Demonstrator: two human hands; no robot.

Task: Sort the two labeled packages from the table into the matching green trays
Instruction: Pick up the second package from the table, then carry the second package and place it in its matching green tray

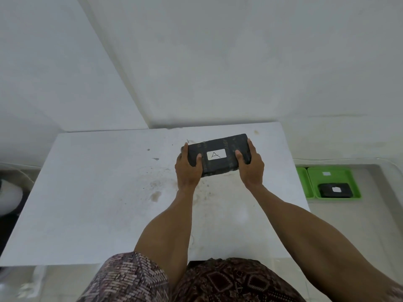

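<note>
A black wrapped package (218,144) with a white label marked "A" is over the far right part of the white table (98,192). My left hand (188,168) grips its left end and my right hand (250,168) grips its right end, thumbs on top. On the floor to the right sits a green tray (349,182) with a white tag and a second black package (334,190) with a white label inside it. A sliver of another green tray (302,182) shows beside it, mostly hidden by the table edge.
White walls meet in a corner behind the table. The table top has brown stains near its middle. A dark and white object (8,197) lies on the floor at the far left. My patterned clothing fills the bottom of the view.
</note>
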